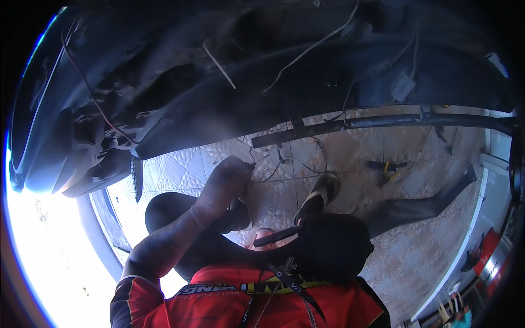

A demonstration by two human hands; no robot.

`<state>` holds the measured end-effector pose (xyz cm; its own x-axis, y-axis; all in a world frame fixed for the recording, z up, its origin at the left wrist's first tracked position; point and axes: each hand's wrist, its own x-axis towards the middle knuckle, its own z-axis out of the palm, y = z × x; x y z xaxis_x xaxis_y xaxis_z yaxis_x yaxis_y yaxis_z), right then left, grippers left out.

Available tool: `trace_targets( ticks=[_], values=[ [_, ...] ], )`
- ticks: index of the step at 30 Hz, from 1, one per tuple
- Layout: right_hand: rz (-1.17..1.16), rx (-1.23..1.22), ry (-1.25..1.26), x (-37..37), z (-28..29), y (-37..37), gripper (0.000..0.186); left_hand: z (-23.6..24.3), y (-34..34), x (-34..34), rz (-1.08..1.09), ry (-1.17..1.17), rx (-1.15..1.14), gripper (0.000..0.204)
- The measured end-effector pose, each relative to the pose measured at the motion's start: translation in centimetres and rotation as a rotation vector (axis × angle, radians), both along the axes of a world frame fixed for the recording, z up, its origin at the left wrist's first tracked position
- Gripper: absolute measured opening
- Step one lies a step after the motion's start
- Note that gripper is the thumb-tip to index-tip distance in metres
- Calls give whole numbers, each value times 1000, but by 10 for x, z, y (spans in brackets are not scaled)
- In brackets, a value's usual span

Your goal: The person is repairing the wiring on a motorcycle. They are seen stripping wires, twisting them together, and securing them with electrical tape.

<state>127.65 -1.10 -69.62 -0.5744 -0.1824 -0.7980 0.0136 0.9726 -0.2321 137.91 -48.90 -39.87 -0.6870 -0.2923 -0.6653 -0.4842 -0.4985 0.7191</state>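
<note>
My left hand [228, 176] reaches forward over my left knee, with its fingers closed. At its fingertips is the end of a thin dark cable [273, 174], which loops across the tiled floor. Part of that end is hidden in the fingers. My right hand does not show. A dark slim object [276, 236] lies between my legs, its kind unclear. Ahead and above spreads a large dark vehicle body part [219, 104] with loose wires hanging from it. A pale wire [311, 44] runs down its middle, and a reddish wire [90, 90] hangs at the left.
A black tube [377, 122] crosses beneath the body part. Pliers with yellow-and-black handles [389, 170] lie on the tiled floor [404, 240] to the right, near a long dark strip [421, 205]. A red box [488, 254] stands at the far right. Bright light enters at left.
</note>
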Motion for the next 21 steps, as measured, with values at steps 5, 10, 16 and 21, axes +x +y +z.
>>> trace_targets(
  ticks=[5,10,16,21],
  values=[
    [46,-41,3,-28,41,-9,40,1,3,1,5,50,49,7],
    [220,-30,-68,-62,111,-42,40,9,10,5,61,129,34,5],
    [742,-54,-202,-114,220,-151,39,15,23,15,95,239,26,2],
    [954,-813,82,-82,258,-278,77,26,40,12,153,366,57,3]
  ],
)
